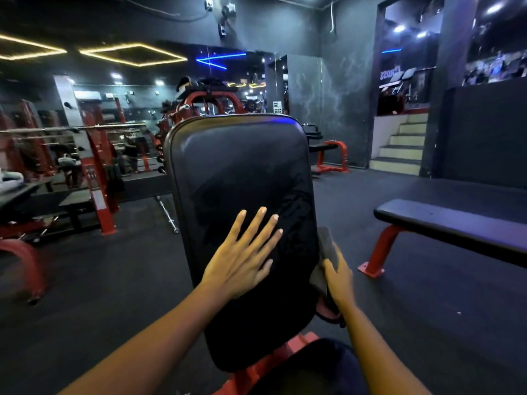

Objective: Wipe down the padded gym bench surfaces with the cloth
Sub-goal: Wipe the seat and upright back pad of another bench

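We see a tall back pad (236,178) before us, tilted away. It is a rounded rectangle in glossy black vinyl with a piped seam along its rim. A blue glint lies on its top edge, and dull smears cloud its lower half. A red steel frame (288,349) carries it from below.

Our left hand (242,258) lies flat on the lower middle of the back pad, its fingers (256,223) straight and spread apart. Our right hand (338,277) is at the back pad's right edge and grips the cloth (328,249). The thumb is laid over the cloth, while the other fingers are hidden behind it. The cloth is a dark grey folded piece with a matte nap, and it presses against the side of the back pad.

Right of the back pad and well apart stands a flat bench (456,223), with a long black cushion on slanted red legs. Behind the back pad to the right, pale steps (405,143) climb to a raised level. White reversed letters above them look like "CROSS", though we cannot read them surely.

Left of the back pad a steel barbell (166,213) lies on the dark speckled rubber floor (399,309). Further left are red racks (97,172), and behind them a wall mirror (128,89) shows yellow light strips.
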A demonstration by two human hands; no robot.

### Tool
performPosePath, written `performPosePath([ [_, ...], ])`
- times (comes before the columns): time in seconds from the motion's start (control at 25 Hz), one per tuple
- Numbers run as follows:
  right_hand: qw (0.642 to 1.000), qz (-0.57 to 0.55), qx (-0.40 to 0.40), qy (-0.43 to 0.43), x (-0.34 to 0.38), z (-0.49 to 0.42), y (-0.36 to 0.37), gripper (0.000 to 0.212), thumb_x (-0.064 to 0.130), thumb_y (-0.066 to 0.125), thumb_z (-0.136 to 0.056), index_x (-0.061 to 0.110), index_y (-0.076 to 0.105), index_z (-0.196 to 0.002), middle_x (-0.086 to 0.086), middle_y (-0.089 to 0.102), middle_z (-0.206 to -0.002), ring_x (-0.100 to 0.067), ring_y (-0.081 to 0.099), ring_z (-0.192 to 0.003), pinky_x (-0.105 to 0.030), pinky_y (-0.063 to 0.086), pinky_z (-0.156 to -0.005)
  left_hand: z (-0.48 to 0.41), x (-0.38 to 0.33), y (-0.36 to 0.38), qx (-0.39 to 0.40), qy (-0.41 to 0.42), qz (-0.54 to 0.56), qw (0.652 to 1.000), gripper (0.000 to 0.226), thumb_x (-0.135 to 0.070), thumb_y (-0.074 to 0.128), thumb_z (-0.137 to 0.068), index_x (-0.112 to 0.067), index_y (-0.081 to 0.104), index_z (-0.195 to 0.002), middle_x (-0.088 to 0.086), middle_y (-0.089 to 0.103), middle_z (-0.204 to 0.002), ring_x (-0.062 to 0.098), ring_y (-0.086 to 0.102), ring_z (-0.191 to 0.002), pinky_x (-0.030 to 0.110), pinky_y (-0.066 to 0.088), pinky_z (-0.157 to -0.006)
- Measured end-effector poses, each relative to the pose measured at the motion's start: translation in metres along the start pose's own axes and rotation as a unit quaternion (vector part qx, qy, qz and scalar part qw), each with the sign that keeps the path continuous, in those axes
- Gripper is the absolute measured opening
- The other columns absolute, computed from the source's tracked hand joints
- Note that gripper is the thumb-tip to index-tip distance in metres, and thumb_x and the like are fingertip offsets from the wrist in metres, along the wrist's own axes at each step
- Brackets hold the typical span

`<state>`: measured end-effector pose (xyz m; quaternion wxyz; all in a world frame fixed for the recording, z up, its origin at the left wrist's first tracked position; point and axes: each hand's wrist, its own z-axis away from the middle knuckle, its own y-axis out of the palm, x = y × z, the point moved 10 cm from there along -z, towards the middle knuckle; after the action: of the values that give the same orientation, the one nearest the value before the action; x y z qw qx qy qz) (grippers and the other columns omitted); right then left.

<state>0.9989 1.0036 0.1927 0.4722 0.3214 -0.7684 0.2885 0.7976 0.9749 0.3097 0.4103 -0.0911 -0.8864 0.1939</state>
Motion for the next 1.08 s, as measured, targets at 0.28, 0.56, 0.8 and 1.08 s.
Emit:
performPosePath([
  [0.28,0.998,0.028,0.030,-0.047,0.006,-0.012,-0.014,0.063,0.025,0.042,-0.084,0.034,0.027,-0.144,0.001,0.036,-0.148,-0.018,0.037,-0.133,-0.033,0.031,-0.107,0.000,-0.002,0.002,-0.001,0.005,-0.035,0.999,0.064,-0.048,0.034,-0.092,-0.015,0.023,-0.146,0.011,0.017,-0.155,0.033,0.006,-0.143,0.055,-0.001,-0.115],
  [0.56,0.999,0.000,0.008,-0.040,0.012,0.007,0.010,0.063,0.040,0.050,-0.092,0.041,0.018,-0.146,0.001,0.024,-0.152,-0.018,0.028,-0.138,-0.027,0.024,-0.103,-0.001,-0.003,0.000,-0.012,0.008,-0.048,0.999,0.062,-0.049,0.023,-0.094,-0.016,0.022,-0.147,0.011,0.017,-0.155,0.033,0.006,-0.143,0.055,-0.002,-0.115],
  [0.8,0.995,-0.072,-0.037,0.054,-0.037,0.031,0.010,0.062,0.038,0.052,-0.092,0.039,0.022,-0.145,0.001,0.028,-0.152,-0.017,0.027,-0.138,-0.038,0.025,-0.110,0.001,-0.004,-0.002,-0.023,0.008,-0.049,0.998,0.061,-0.049,0.014,-0.095,-0.017,0.022,-0.147,0.010,0.017,-0.155,0.033,0.010,-0.144,0.054,0.001,-0.115],
  [1.08,0.944,-0.138,-0.074,0.289,-0.095,0.092,0.030,0.072,0.029,0.051,-0.094,0.035,0.005,-0.148,-0.018,0.026,-0.151,-0.035,0.030,-0.136,-0.045,0.027,-0.112,0.002,-0.002,-0.003,-0.011,0.014,-0.022,1.000,0.058,-0.046,0.020,-0.095,-0.018,0.026,-0.145,0.008,0.019,-0.155,0.032,0.011,-0.144,0.053,0.002,-0.115],
])
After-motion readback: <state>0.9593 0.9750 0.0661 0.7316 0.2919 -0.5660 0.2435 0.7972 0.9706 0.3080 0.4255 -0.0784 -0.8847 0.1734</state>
